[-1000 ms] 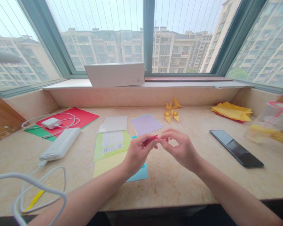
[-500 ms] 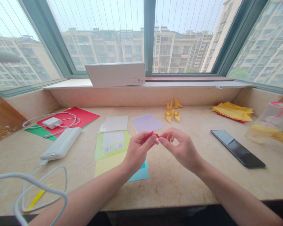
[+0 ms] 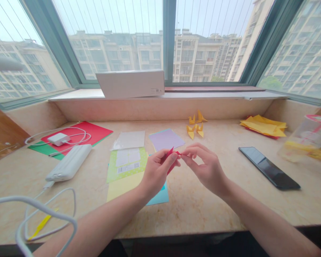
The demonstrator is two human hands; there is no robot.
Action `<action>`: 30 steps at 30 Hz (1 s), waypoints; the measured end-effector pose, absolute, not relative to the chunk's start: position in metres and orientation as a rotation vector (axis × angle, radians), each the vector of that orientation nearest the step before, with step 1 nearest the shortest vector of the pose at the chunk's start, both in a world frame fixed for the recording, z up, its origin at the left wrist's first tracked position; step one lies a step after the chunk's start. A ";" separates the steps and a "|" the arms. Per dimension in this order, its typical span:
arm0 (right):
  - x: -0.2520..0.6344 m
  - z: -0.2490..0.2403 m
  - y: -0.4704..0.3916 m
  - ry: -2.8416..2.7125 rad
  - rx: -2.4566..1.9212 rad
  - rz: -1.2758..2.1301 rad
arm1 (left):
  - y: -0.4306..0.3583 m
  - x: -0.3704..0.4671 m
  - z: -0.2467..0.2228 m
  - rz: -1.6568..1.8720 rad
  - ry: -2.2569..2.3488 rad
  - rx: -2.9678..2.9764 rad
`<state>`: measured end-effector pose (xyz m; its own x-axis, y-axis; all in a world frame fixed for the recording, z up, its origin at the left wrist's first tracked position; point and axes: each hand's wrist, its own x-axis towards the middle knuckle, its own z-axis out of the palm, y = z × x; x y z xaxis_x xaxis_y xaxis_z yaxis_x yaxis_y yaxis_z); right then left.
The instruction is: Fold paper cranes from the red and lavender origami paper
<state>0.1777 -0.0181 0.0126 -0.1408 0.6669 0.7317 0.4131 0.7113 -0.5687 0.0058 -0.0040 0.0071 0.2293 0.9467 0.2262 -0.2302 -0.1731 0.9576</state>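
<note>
Red folded paper [image 3: 171,152] is held above the tabletop [image 3: 203,214], left of the phone [image 3: 269,168]: the left hand [image 3: 157,170] clasps its body, closed around it; the right hand [image 3: 208,165] pinches its right end.

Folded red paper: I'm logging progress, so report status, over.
Left hand gripping folded red paper. Right hand pinching its narrow end. Nothing visibly blocking either hand; blue sheet lies below.

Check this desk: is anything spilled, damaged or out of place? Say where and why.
Nothing looks spilled or damaged. At left, a white charger lies on a red sheet, which it could crease, and a thick cable loops untidily at lower left. The left hand mostly hides the folded paper.
</note>
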 end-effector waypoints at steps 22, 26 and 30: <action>0.169 0.020 -0.021 -1.423 -0.875 1.186 | -0.002 0.001 0.003 1.501 0.629 1.578; 0.168 0.017 -0.019 -1.356 -0.882 1.137 | -0.003 0.001 0.003 1.486 0.672 1.637; 0.168 0.012 -0.020 -1.376 -0.923 0.914 | -0.003 0.002 0.001 1.426 0.705 1.593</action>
<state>0.1685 -0.0198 0.0119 -0.0027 0.9249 0.3802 0.0086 0.3802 -0.9249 0.0023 -0.0028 0.0012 0.1865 0.8532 0.4871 -0.1312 -0.4697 0.8730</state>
